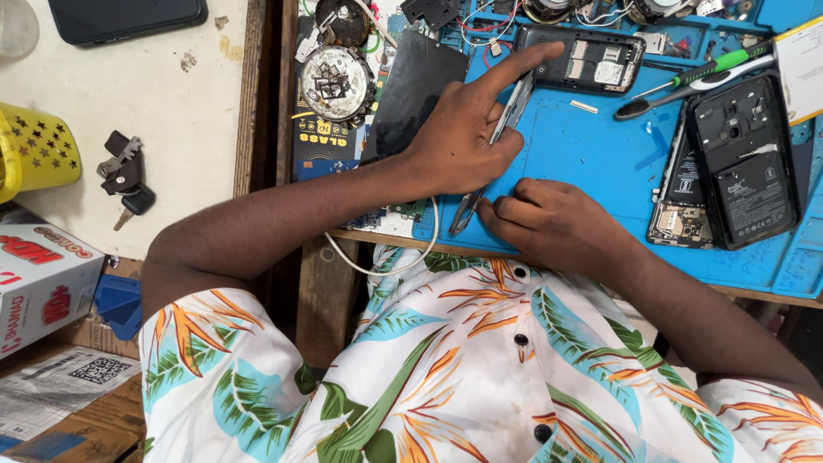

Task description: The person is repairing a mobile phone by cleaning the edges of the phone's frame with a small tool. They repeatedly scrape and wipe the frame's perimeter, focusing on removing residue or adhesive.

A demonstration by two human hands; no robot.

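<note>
Two bare hands are seen over a blue silicone repair mat. Far left, a yellow plastic basket and black car key are left lying. The left hand is pinched shut on a thin grey phone frame, index finger stretched out. The right hand is curled tight against the frame's lower end. Further right, an opened black phone is parked.

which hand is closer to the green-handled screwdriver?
Left. The left hand stretches its index finger toward the opened phone, to the left of the green-handled screwdriver. The right hand sits lower, at the blue mat's near edge, farther away.
</note>
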